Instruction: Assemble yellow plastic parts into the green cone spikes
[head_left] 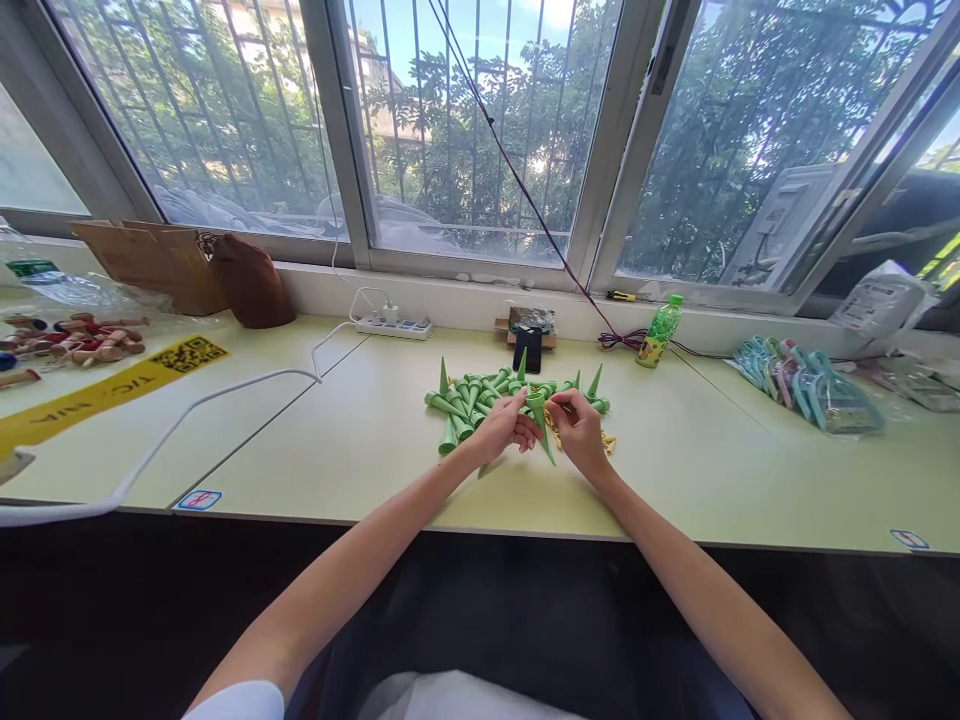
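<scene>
My left hand [507,430] is closed on a green plastic cone [541,420], which hangs point down with its wide end up. Beside that wide end, my right hand [579,424] has thumb and fingers pinched together; whatever lies between them is too small to make out. Behind and left of my hands spreads a pile of similar green cones [469,392], most lying on their sides and a few standing point up. Small yellow pieces [608,442] lie on the table around my right hand, partly hidden by it.
A black phone [528,350] leans by a small box at the back. Further right stand a green-capped bottle [660,332] and bagged pastel plastic items [814,385]. On the left are a white cable [217,393], a power strip [394,327], a brown pouch [251,282] and wooden pieces [90,340].
</scene>
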